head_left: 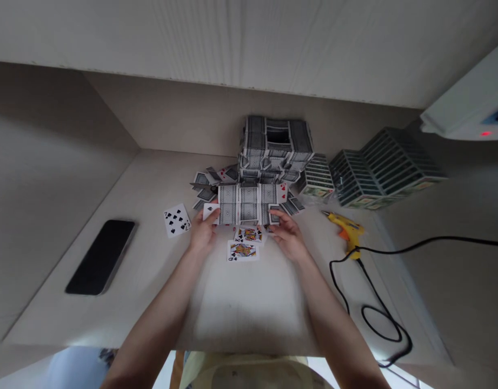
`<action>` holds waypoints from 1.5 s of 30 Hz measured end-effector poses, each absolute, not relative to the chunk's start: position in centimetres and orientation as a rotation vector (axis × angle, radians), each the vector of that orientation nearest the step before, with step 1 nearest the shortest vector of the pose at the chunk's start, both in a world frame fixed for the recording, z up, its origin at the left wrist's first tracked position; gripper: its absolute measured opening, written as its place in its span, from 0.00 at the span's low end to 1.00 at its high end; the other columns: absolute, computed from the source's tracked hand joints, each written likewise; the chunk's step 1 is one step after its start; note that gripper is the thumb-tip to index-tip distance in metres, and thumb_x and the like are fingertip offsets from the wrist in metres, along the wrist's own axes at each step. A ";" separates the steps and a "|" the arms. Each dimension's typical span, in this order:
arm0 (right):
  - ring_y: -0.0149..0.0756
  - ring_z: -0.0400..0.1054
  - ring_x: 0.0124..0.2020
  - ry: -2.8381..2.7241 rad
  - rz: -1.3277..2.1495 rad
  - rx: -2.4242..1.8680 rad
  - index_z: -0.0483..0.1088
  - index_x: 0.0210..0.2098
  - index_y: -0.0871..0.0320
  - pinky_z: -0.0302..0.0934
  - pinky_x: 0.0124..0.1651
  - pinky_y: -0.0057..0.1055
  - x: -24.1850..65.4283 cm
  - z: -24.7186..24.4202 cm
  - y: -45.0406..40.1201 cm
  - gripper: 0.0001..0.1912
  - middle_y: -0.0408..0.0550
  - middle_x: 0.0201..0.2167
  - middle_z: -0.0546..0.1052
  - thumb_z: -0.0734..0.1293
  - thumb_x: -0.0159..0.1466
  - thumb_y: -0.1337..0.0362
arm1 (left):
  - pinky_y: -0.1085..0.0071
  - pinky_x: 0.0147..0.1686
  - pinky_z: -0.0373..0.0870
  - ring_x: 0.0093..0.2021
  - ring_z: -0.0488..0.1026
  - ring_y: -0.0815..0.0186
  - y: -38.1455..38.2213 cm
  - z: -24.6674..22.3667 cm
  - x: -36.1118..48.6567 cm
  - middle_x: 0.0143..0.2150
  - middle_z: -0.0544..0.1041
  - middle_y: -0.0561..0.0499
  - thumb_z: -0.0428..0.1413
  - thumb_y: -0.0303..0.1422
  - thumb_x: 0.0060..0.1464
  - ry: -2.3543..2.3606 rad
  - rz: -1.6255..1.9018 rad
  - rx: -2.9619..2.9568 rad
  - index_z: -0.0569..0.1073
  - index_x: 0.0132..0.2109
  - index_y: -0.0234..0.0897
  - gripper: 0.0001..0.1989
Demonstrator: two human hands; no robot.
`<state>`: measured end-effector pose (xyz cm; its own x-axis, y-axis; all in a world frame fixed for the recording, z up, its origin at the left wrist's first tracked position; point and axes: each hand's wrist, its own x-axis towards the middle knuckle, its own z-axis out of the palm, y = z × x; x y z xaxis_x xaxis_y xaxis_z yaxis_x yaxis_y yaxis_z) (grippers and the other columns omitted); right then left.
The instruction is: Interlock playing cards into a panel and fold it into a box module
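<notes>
A panel of joined playing cards point(249, 204), mostly grey backs up, spans my two hands. Its left end, by a white spade card point(210, 208), is pinched in my left hand point(202, 232). My right hand point(289, 236) grips the right end, thumb on top, below a red heart card point(281, 192). Just in front of the panel lie a king of clubs point(249, 234) and a queen of clubs point(243, 250), face up. Behind it stands a box-like structure of cards point(257, 138) with a square opening in its top. Scissors point(206, 188) lie partly hidden at its left.
A seven of spades point(177, 220) and a black phone point(100, 257) lie on the left. To the right are a yellow glue gun point(348, 229) with a looping black cable point(370, 281), and stacked card boxes point(389, 167). Loose cards point(292, 205) lie near the structure. A shelf point(240, 48) overhangs the desk.
</notes>
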<state>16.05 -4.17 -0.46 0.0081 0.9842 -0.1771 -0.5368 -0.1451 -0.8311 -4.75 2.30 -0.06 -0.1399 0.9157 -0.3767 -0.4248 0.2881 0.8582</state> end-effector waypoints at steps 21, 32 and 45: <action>0.37 0.72 0.19 -0.565 1.556 -1.172 0.57 0.18 0.56 0.64 0.16 0.27 16.7 -0.5 -3.8 0.22 0.35 0.15 0.65 0.76 0.44 0.60 | 0.73 0.28 0.69 0.33 0.74 0.64 2.2 0.7 -5.6 0.37 0.79 0.49 0.65 0.31 0.35 1.064 1.158 0.558 0.76 0.44 0.37 0.23; 0.44 0.74 0.37 -0.823 1.577 -1.318 0.73 0.37 0.59 0.68 0.41 0.40 16.6 0.9 -4.6 0.20 0.49 0.32 0.79 0.73 0.47 0.56 | 0.76 0.23 0.66 0.29 0.73 0.67 1.7 0.3 -5.2 0.36 0.79 0.49 0.65 0.35 0.37 1.122 1.038 0.747 0.76 0.46 0.37 0.25; 0.46 0.72 0.42 -0.804 1.420 -1.373 0.75 0.37 0.60 0.63 0.48 0.42 16.2 0.0 -4.7 0.23 0.50 0.40 0.79 0.75 0.43 0.56 | 0.61 0.40 0.74 0.43 0.75 0.55 2.2 0.3 -7.7 0.37 0.79 0.43 0.55 0.32 0.51 0.830 0.784 0.441 0.75 0.40 0.34 0.10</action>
<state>16.25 -4.70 -0.02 0.1025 0.9355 -0.3381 -0.1920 -0.3149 -0.9295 -7.67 2.16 0.27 0.4256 0.7635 -0.4857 -0.4413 0.6437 0.6253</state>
